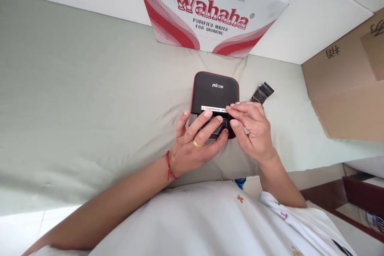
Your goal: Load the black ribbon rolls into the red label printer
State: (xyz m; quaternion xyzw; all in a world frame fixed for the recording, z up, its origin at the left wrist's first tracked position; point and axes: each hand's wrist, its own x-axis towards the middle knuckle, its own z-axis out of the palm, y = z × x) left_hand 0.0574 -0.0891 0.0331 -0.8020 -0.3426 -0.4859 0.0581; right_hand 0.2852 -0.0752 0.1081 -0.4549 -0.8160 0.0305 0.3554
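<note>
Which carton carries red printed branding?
The white Wahaha carton at top centre, behind the black device; the brown carton at right shows only black marks.

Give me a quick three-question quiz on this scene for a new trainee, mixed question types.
1. True or false: the left hand and right hand both touch the black device.
2. The device lies on: A) pale green cloth, B) bare wood, C) a metal tray.
3. Fill in: the white carton beyond the device reads Purified ____ for drinking.
Key: 1 true; 2 A; 3 water.
</note>
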